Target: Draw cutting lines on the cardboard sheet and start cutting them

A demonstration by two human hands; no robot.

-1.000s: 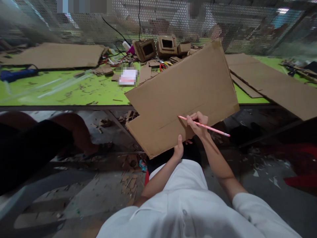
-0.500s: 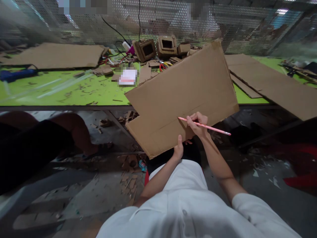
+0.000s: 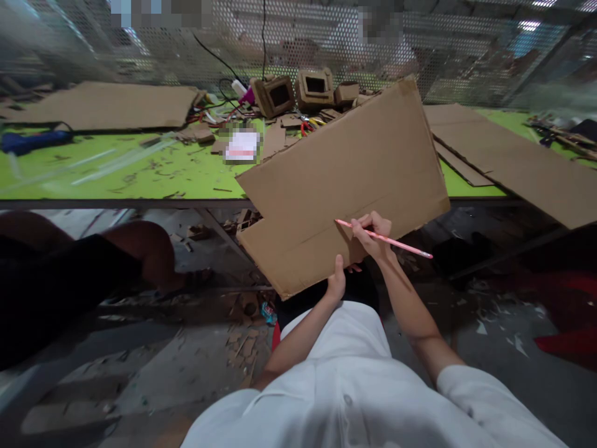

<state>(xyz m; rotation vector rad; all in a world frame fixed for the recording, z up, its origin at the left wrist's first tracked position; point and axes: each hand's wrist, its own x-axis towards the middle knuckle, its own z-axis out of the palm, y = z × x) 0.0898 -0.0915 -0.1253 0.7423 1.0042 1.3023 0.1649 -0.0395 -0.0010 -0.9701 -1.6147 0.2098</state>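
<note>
A large brown cardboard sheet (image 3: 345,162) leans from my lap up against the table's front edge, with a notch cut into its left side. My left hand (image 3: 337,280) grips its lower edge, thumb on top and the fingers mostly hidden underneath. In my right hand (image 3: 374,234) a pink pencil (image 3: 401,245) is pinched, its tip at the cardboard's surface. Faint pencil lines run across the sheet to the left of the tip and above it.
The green table (image 3: 186,177) bears cardboard scraps, box-like cardboard pieces (image 3: 313,90), red-handled pliers (image 3: 305,127) and a blue glue gun (image 3: 35,140). More cardboard (image 3: 517,152) lies at right. A person's leg (image 3: 149,252) is at the left.
The pencil's rear end has tipped slightly down and to the left. My left hand and the cardboard sheet look nearly unmoved.
</note>
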